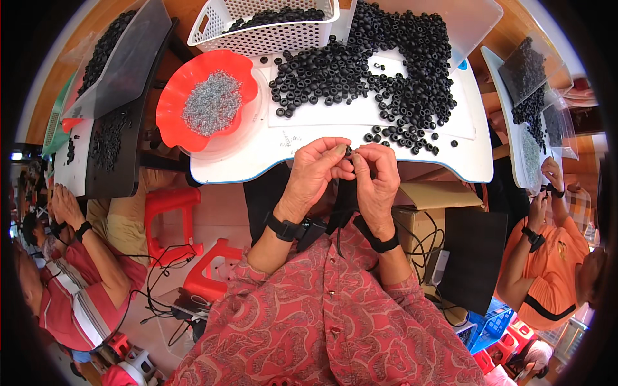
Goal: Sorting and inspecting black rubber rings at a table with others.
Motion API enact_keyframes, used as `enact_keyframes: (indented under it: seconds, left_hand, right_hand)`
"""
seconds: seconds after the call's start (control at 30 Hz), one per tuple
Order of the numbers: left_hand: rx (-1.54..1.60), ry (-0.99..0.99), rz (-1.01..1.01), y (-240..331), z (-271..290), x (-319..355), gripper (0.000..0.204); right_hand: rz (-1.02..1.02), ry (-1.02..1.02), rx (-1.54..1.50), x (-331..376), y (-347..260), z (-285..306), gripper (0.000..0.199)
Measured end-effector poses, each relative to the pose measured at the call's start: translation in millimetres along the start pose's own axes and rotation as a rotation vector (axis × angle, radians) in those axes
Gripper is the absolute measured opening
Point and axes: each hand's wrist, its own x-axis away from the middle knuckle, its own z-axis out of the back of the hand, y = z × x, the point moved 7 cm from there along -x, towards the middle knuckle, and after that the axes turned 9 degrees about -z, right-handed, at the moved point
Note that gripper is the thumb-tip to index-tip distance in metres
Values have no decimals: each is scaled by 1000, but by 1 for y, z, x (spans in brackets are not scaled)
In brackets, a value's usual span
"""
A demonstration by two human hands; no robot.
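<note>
Just off the near edge of the white table (222,168), my two hands meet fingertip to fingertip. My left hand (320,168) pinches a small black ring-shaped part (349,152) between thumb and fingers. The thumb and index finger of my right hand (376,177) press in from the other side of it; whether they hold a second small piece is hidden. Beyond my hands, a large heap of similar black parts (322,74) spreads over a white sheet. A red scalloped bowl (168,106) at the left holds many tiny clear pieces (212,103).
A white perforated basket (270,37) with more black parts stands at the back, beside a clear plastic bin (473,26). People work at tables on both sides. Red stools (170,212) and loose cables (154,276) lie left below; a cardboard box (421,225) stands right.
</note>
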Motion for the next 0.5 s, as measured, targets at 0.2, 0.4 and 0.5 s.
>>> enact_keyframes:
  seconds: [0.2, 0.4, 0.5]
  left_hand:
    - [-53, -15, -8, -2, 4, 1, 23]
    - [-121, -51, 25, 1, 6, 2, 22]
    - [-125, -85, 80, 3, 8, 6, 22]
  right_hand:
    - [14, -34, 19, -1, -2, -1, 11]
    - [-106, -169, -45, -5, 8, 1, 10]
    - [-261, -280, -228, -4, 23, -3, 10]
